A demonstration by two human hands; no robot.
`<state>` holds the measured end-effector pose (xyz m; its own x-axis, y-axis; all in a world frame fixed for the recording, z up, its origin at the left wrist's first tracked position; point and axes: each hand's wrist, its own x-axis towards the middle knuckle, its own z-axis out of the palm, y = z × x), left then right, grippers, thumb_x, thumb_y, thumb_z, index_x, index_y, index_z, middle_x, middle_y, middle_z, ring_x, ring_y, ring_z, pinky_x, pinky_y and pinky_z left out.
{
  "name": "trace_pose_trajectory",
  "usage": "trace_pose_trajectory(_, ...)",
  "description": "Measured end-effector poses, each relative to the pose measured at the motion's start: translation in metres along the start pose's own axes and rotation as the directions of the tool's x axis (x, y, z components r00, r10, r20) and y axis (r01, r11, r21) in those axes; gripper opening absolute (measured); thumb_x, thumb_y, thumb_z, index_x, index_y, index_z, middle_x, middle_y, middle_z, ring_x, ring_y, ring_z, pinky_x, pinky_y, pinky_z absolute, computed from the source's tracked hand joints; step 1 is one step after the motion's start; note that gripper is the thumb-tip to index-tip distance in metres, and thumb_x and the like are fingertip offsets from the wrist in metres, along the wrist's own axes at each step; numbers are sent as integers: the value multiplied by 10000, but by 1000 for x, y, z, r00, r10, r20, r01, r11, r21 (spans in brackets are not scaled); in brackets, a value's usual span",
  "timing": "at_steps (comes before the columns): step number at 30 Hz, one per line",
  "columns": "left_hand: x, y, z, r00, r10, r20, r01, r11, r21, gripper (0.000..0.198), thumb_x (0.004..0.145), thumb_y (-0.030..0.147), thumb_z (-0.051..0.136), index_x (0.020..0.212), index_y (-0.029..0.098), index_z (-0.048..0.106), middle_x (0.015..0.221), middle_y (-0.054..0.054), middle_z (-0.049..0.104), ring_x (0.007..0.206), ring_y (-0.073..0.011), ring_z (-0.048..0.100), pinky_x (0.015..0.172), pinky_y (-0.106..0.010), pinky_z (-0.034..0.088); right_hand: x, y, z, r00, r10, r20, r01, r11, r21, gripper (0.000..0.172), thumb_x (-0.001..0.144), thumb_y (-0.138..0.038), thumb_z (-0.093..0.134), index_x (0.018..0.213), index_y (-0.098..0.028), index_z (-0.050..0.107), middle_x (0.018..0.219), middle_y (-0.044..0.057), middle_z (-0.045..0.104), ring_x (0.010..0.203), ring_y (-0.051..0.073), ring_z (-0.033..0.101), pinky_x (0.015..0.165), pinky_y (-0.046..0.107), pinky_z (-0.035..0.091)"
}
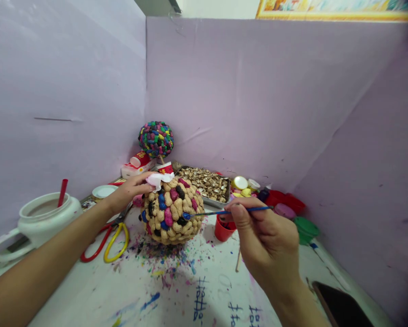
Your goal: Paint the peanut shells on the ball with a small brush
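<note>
A ball covered in peanuts sits on the paint-spotted white table, some of its shells coloured blue, pink and black. Pinched in my right hand is a thin blue paintbrush, its tip touching a blue shell on the ball's front. My left hand reaches to the ball's upper left, fingers closed on a crumpled white tissue against the shells. Just behind the brush and right of the ball stands a small red cup with dark contents, partly hidden by my right hand.
Scissors with red and yellow handles and a white mug lie left. Behind are a tray of shells and a fully painted ball. Right are paint pots, a green bowl and a phone. Lilac panels enclose the table.
</note>
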<state>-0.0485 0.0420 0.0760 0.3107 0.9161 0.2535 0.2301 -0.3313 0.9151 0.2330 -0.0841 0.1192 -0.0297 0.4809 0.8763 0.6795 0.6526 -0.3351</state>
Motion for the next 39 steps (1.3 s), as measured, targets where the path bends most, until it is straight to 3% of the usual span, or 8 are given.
trace_pose_trajectory(6,0,4,1,1000,-6,2,6,1000,15,552,741,344,624,1279,218,613,1222,-46,686,1219,-357,534,996,-452,452,1,2,0,1000,11,14,-11,1000,-4,205,894,-188,525,708,-175,610,537,-7,657,428,95,602,407,186,419)
trace_pose_trajectory(12,0,3,2,1000,1,1,-1,1000,32,547,744,349,611,1272,208,611,1212,-60,684,1205,-357,536,1003,-466,432,1,4,-1,999,19,36,-18,1000,-24,205,897,-190,521,711,-178,607,560,-4,676,453,105,634,409,185,439)
trace_pose_trajectory(17,0,4,1,1000,-6,4,6,1000,0,538,743,334,623,1267,208,614,1193,-55,692,1152,-344,569,980,-452,446,3,0,-4,999,28,-23,-28,999,18,169,892,-170,528,748,-174,617,648,1,710,527,86,670,475,155,482)
trace_pose_trajectory(21,-1,5,1,1000,-4,7,4,1000,-7,517,739,330,636,1244,222,636,1184,-43,697,1098,-330,601,986,-448,442,3,-2,-2,999,4,-39,-3,1000,23,181,878,-160,540,713,-170,613,638,8,707,483,81,642,446,161,459)
trace_pose_trajectory(30,-1,7,3,1000,-14,-17,14,1000,16,531,731,357,623,1239,201,634,1212,-55,687,1180,-356,553,981,-442,455,2,1,-1,1000,8,20,-8,1000,7,214,890,-178,526,691,-177,602,546,-9,661,431,94,605,398,188,416)
trace_pose_trajectory(39,-3,10,6,999,-20,-39,21,999,28,553,722,368,607,1248,199,622,1220,-53,679,1200,-356,535,940,-423,477,-3,-2,1,1000,-17,-3,17,999,33,176,903,-173,514,767,-185,626,625,-4,684,520,107,637,463,212,458)
